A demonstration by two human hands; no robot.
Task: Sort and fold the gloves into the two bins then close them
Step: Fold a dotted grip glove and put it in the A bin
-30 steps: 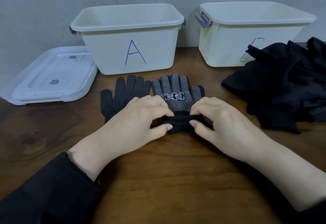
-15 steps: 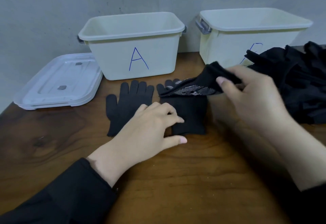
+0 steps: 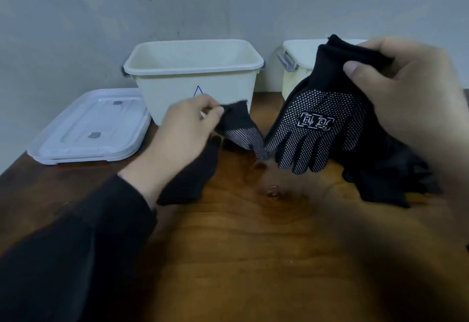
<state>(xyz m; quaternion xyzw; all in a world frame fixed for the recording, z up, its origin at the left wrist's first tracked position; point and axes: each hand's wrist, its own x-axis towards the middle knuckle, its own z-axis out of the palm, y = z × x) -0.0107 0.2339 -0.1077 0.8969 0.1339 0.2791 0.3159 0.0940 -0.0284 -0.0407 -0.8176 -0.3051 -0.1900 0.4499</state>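
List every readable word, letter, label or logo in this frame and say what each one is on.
"A", blue marker, front of the left bin: only its tip shows above the left hand.
White framed two-character logo on the dotted glove held up by the right hand: upside down, not readable.
Right bin: no marking visible.

Left hand (image 3: pixel 187 123) pinching, low; right hand (image 3: pixel 406 93) gripping, raised.

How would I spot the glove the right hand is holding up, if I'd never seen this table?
Start at the bin marked A at the back of the table and look to its right. There the right hand pinches a black glove by its cuff, fingers hanging down. Its palm faces you, covered in white dots with a white printed logo, unlike the plain black pile behind it.
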